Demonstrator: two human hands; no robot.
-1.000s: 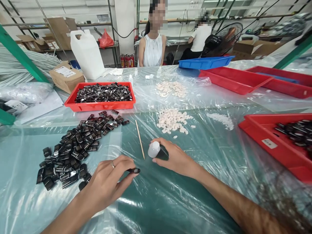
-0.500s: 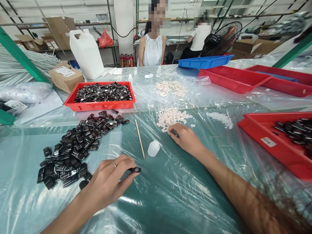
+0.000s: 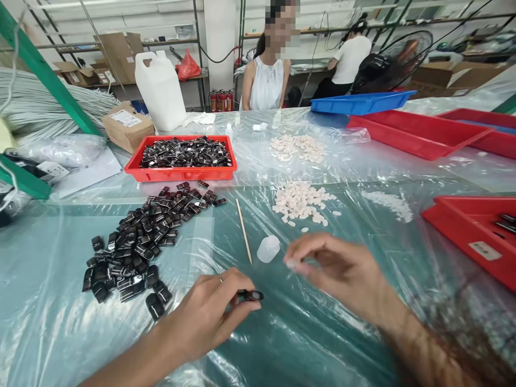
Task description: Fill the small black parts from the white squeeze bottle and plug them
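Observation:
My left hand (image 3: 220, 306) is closed, pinching a small black plastic part (image 3: 253, 295) with a pale oval on its end. To its right, my right hand (image 3: 330, 269) has thumb and forefinger pinched on a small whitish piece (image 3: 293, 263), blurred by motion. Between and beyond the hands lie a translucent white cap (image 3: 268, 249) and a pointed wooden stick (image 3: 244, 231). A heap of small pale oval pieces (image 3: 300, 200) spreads past my right hand. Left of my left hand, many glossy black parts (image 3: 137, 247) lie in a loose pile.
A red tray (image 3: 181, 173) full of black parts stands at the back left, another red tray (image 3: 463, 236) at the right. Blue (image 3: 363, 103) and red trays sit at the back right, near more pale pieces (image 3: 297, 148). A white jug (image 3: 159, 91) stands behind. Two people are beyond the table.
My right hand has drawn back from the heap of pale pieces toward me, with a small whitish piece in its fingertips. My left hand still pinches the black part. The view has shifted left.

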